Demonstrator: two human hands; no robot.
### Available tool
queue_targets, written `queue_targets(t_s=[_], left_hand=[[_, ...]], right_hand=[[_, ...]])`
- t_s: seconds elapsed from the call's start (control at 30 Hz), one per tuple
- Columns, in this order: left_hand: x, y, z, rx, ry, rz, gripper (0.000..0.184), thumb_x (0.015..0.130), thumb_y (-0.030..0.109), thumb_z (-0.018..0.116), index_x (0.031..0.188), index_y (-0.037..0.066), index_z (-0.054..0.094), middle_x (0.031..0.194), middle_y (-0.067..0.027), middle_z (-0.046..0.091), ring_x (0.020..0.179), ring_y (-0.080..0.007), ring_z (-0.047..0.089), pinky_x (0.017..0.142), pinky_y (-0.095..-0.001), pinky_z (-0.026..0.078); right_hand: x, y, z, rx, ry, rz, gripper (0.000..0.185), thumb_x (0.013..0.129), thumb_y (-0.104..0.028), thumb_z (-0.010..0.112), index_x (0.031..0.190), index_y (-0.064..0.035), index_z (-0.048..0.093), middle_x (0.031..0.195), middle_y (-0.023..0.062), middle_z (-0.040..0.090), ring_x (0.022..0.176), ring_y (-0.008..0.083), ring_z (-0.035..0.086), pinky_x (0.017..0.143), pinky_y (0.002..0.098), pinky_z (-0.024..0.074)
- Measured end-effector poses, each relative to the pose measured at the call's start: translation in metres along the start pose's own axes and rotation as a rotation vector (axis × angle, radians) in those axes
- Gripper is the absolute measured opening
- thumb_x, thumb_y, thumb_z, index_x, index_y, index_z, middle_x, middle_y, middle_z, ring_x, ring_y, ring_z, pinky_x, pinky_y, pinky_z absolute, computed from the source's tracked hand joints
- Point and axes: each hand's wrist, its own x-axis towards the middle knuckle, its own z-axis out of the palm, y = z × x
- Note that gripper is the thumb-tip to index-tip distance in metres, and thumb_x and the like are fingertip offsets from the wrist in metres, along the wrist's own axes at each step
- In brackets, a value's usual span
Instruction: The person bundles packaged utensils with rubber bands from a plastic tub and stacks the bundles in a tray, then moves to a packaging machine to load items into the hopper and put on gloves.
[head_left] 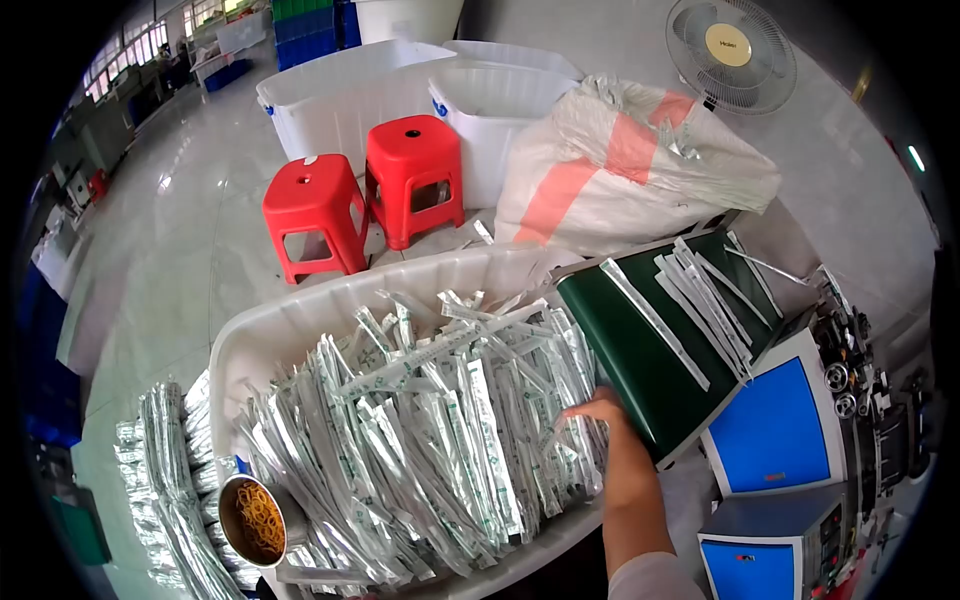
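A large white tub (240, 340) is filled with long, thin silvery packets (490, 430) printed in green. My right hand (597, 408) reaches in at the tub's right side, its thumb and part of the fingers showing against the packets beside the conveyor's end. Whether it grips any of them cannot be made out. More packets (700, 300) lie on the dark green conveyor belt (620, 350) just right of the tub. A metal cup of yellow rubber bands (262, 520) sits at the tub's lower left edge. My left hand does not show.
Bundled packets (165, 480) lie left of the tub. Beyond it are two red stools (318, 215), white bins (350, 95) and a bulging woven sack (620, 170). A fan (730, 50) stands at the upper right. Blue-panelled machinery (780, 430) is at the right.
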Motion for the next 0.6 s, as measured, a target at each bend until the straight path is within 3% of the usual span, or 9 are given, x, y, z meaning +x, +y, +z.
queue_targets(t_s=[0.1,0.13,0.23,0.37,0.43,0.47,0.53,0.57,0.6], left_hand=[[0.003,-0.001,0.002,0.028,0.046,0.008,0.031,0.078,0.010,0.050,0.105,-0.005,0.046,0.079,-0.0186,0.059,0.069,-0.0359,0.057,0.055,-0.0418,0.044],[0.003,-0.001,0.001,0.013,0.043,-0.017,0.027,0.078,0.011,0.050,0.100,-0.005,0.048,0.077,-0.0179,0.059,0.068,-0.0349,0.056,0.054,-0.0408,0.044],[0.010,0.004,-0.006,-0.003,0.016,-0.067,0.020,0.078,0.012,0.049,0.090,-0.003,0.053,0.074,-0.0163,0.058,0.066,-0.0330,0.056,0.053,-0.0389,0.043],[0.011,0.006,-0.006,-0.002,0.034,-0.081,0.017,0.077,0.014,0.049,0.080,-0.001,0.056,0.070,-0.0140,0.057,0.063,-0.0310,0.056,0.051,-0.0371,0.043],[0.012,0.005,-0.005,0.005,0.083,-0.081,0.014,0.076,0.012,0.050,0.080,-0.001,0.056,0.070,-0.0136,0.057,0.061,-0.0304,0.055,0.050,-0.0373,0.042],[0.012,0.006,-0.007,-0.004,0.091,-0.073,0.013,0.076,0.011,0.050,0.079,-0.001,0.055,0.069,-0.0135,0.056,0.061,-0.0300,0.055,0.048,-0.0371,0.042],[0.010,0.005,-0.011,-0.023,0.090,-0.049,0.012,0.074,0.008,0.052,0.082,-0.001,0.053,0.069,-0.0134,0.056,0.059,-0.0289,0.054,0.045,-0.0364,0.040],[0.007,0.004,-0.013,-0.037,-0.026,-0.083,0.018,0.074,0.008,0.054,0.089,-0.002,0.051,0.070,-0.0137,0.056,0.059,-0.0288,0.055,0.045,-0.0359,0.041],[0.007,0.002,-0.012,-0.038,-0.011,-0.067,0.020,0.073,0.008,0.054,0.090,-0.002,0.051,0.069,-0.0135,0.056,0.059,-0.0284,0.055,0.046,-0.0358,0.041]], right_hand=[[0.013,0.011,0.015,0.057,0.027,-0.069,0.106,0.041,-0.045,0.081,0.123,0.0035,0.035,0.122,0.0212,0.043,0.112,0.0305,0.044,0.093,0.0313,0.0352],[0.008,0.011,0.022,0.073,0.075,-0.123,0.113,0.042,-0.051,0.078,0.125,0.0061,0.028,0.126,0.0235,0.037,0.117,0.0297,0.038,0.097,0.0306,0.0317],[-0.009,0.004,0.027,0.084,0.117,-0.212,0.116,0.044,-0.049,0.078,0.128,0.0078,0.021,0.130,0.0261,0.031,0.122,0.0305,0.033,0.099,0.0318,0.0290],[-0.047,-0.029,0.020,0.192,0.173,-0.253,0.109,0.049,-0.033,0.079,0.130,0.0045,0.018,0.128,0.0245,0.035,0.120,0.0308,0.036,0.099,0.0357,0.0297],[-0.089,-0.070,0.012,-0.011,0.184,0.028,0.099,0.053,-0.028,0.078,0.129,-0.0005,0.021,0.122,0.0238,0.041,0.114,0.0303,0.043,0.096,0.0378,0.0336],[-0.112,-0.095,0.017,-0.136,0.281,0.102,0.081,0.061,-0.022,0.072,0.125,-0.0058,0.026,0.115,0.0221,0.047,0.105,0.0307,0.050,0.091,0.0421,0.0377],[-0.091,-0.096,0.039,-0.145,0.376,0.082,0.076,0.064,-0.021,0.070,0.125,-0.0058,0.026,0.113,0.0219,0.049,0.101,0.0318,0.052,0.089,0.0441,0.0390],[-0.084,-0.094,0.048,-0.148,0.480,0.073,0.072,0.067,-0.021,0.068,0.125,-0.0059,0.027,0.111,0.0218,0.050,0.097,0.0329,0.054,0.087,0.0460,0.0402],[-0.077,-0.091,0.050,-0.103,0.476,0.076,0.066,0.071,-0.017,0.063,0.125,-0.0022,0.027,0.113,0.0215,0.050,0.099,0.0320,0.054,0.086,0.0421,0.0419]])
